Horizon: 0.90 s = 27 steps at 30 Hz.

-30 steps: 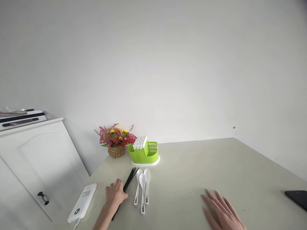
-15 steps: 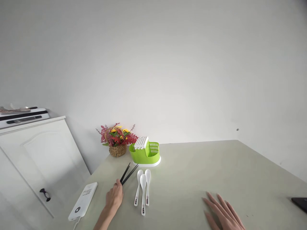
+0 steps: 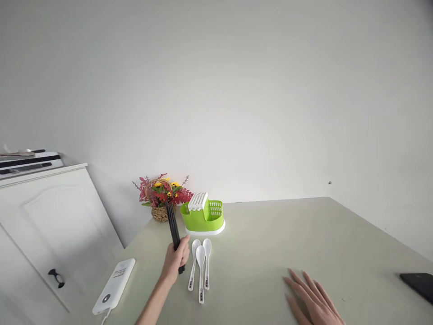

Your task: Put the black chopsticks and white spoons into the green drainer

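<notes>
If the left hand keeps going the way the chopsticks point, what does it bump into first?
Probably the flower basket. The left hand holds the black chopsticks with their tips up and away, just in front of the basket; the green holder sits to its right. Depth is hard to judge.

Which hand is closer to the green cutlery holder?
Left. The left hand, gripping black chopsticks, is just in front of the green holder; the right hand lies flat far off to its right.

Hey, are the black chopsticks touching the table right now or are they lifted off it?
Apart. The head view shows the left hand gripping the black chopsticks upright, their lower end sticking out below the fist, clear of the table.
</notes>
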Motion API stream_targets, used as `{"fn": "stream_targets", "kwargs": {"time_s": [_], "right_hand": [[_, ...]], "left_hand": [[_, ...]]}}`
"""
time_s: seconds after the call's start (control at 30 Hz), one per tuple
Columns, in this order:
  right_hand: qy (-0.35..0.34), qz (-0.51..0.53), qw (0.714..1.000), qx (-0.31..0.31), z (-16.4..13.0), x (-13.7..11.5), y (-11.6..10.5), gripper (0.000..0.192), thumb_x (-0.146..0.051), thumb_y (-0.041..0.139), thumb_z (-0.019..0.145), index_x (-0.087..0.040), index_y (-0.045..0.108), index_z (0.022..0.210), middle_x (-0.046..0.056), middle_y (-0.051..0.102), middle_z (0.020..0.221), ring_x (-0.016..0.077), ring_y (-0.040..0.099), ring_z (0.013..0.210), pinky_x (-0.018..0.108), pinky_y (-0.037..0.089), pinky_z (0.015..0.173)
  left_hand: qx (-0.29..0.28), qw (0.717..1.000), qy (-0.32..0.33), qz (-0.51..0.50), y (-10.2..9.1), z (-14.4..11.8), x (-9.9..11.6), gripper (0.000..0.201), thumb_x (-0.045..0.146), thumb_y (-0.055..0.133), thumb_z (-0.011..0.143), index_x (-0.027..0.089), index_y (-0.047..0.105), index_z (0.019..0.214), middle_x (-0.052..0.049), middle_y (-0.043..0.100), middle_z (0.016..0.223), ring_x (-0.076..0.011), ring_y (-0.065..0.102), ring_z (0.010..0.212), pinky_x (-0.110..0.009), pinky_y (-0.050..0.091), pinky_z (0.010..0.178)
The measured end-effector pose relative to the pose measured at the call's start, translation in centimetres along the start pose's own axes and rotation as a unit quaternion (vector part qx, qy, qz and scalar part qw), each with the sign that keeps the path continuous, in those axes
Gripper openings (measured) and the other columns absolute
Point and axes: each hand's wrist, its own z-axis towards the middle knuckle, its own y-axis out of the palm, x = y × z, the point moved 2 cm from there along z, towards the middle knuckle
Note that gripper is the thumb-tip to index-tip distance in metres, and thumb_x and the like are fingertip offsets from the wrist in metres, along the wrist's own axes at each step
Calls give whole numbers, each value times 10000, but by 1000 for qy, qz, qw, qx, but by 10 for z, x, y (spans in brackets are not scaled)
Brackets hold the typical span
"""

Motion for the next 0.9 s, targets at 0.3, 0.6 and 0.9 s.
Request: {"fn": "stream_targets", "kwargs": {"time_s": [0.3,0.6,0.9], "right_hand": [[-3,-7,1000,18,0,2,4,512,-560,384,1002,-356,580,1429,-91,457,1567,287,355,1496,529,378,1214],[-11,-30,999,7,3,5,9,498,-542,411,995,-362,582,1427,-100,461,1561,285,375,1486,515,385,1214],[-9,-28,999,21,2,-1,2,478,-518,428,996,-344,611,1401,-89,478,1549,287,388,1481,511,388,1210]], "left_hand": [[-134,983,14,-122,130,-33,14,594,656,592,850,259,273,544,122,228,413,-48,206,358,-242,131,399],[-184,975,9,-123,188,-58,-7,625,678,599,845,255,271,521,118,229,392,-53,190,382,-264,137,435],[-179,977,3,-117,196,-59,-26,597,659,590,848,262,259,548,124,199,415,-62,177,399,-262,136,448]]}}
